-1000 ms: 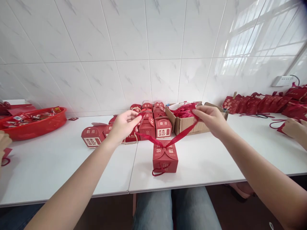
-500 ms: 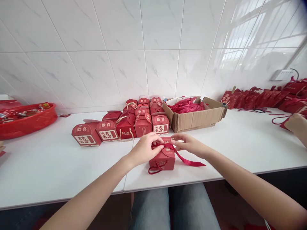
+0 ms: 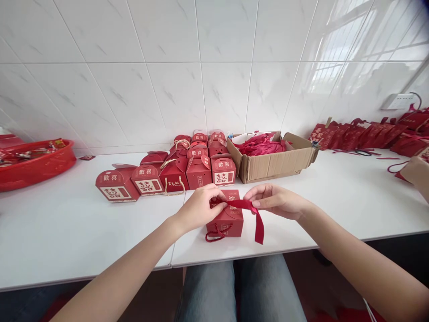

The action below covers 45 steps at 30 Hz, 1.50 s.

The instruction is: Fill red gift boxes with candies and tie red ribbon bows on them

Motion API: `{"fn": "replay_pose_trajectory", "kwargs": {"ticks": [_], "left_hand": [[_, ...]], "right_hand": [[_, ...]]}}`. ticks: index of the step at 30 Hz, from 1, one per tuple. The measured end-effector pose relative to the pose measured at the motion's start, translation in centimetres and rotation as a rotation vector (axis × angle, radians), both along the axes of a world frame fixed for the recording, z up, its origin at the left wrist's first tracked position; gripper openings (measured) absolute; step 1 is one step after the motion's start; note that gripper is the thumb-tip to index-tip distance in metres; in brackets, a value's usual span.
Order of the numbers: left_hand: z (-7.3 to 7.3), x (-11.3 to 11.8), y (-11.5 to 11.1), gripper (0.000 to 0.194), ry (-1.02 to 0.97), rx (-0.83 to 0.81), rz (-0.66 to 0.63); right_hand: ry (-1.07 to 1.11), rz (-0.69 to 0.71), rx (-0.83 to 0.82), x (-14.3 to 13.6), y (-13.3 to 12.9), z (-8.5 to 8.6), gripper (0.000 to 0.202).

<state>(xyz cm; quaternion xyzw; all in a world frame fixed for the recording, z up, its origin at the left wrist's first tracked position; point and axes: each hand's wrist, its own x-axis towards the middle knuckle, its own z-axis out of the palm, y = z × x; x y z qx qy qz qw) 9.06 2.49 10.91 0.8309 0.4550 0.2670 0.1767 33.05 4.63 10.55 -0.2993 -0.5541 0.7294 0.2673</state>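
A small red gift box [image 3: 231, 226] with a twisted cord handle stands on the white table in front of me. Over its top runs a red ribbon [image 3: 259, 229]. My left hand [image 3: 205, 205] pinches the ribbon at the top of the box, thumb against fingers; what lies under those fingertips is hidden. To the right of the box, my right hand [image 3: 276, 201] grips the ribbon between thumb and fingers, stretching it sideways. The loose end hangs down below the right fingertips.
Several red gift boxes [image 3: 149, 181] stand in rows behind. Beside them is a cardboard box [image 3: 276, 167] full of red ribbons. A red basin [image 3: 40, 164] with sweets sits at left. Several red bags [image 3: 362, 134] line the right, near another person's hand [image 3: 415, 172].
My right hand has moved right, away from the box, and now holds the ribbon pulled out sideways. Its free end, lying along the table before, now hangs down. The left hand stays put.
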Motion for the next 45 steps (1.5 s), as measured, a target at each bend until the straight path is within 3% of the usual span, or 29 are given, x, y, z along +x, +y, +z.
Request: {"fn": "replay_pose_trajectory", "kwargs": {"ticks": [3, 9, 15, 18, 23, 30, 41, 45], "left_hand": [[0.0, 0.0, -0.1, 0.011, -0.002, 0.025, 0.008], [0.0, 1.4, -0.5, 0.028, -0.167, 0.16, 0.012], [-0.1, 2.2, 0.0, 0.013, -0.286, 0.259, 0.089], [-0.1, 2.1, 0.1, 0.012, -0.281, 0.227, 0.111], [0.0, 1.9, -0.1, 0.008, -0.305, 0.164, 0.158], [0.8, 1.5, -0.3, 0.017, -0.367, -0.003, 0.095], [1.1, 2.2, 0.6, 0.021, -0.355, 0.031, 0.175], [0.9, 1.4, 0.2, 0.028, -0.416, 0.023, 0.228]], "right_hand": [[0.169, -0.116, -0.014, -0.5, -0.2, -0.1, 0.027], [0.215, -0.193, 0.041, -1.8, -0.2, -0.2, 0.028], [0.087, -0.268, 0.201, -3.0, -0.1, -0.7, 0.037], [-0.012, -0.29, 0.257, -4.0, -0.2, -0.6, 0.044], [-0.044, -0.259, 0.35, -5.3, -0.2, -0.6, 0.037], [-0.065, -0.334, 0.385, -5.6, 0.3, -1.2, 0.03], [-0.18, -0.331, 0.495, -5.3, -0.3, -0.6, 0.029], [-0.104, -0.351, 0.418, -5.5, -0.5, -0.9, 0.028]]}}
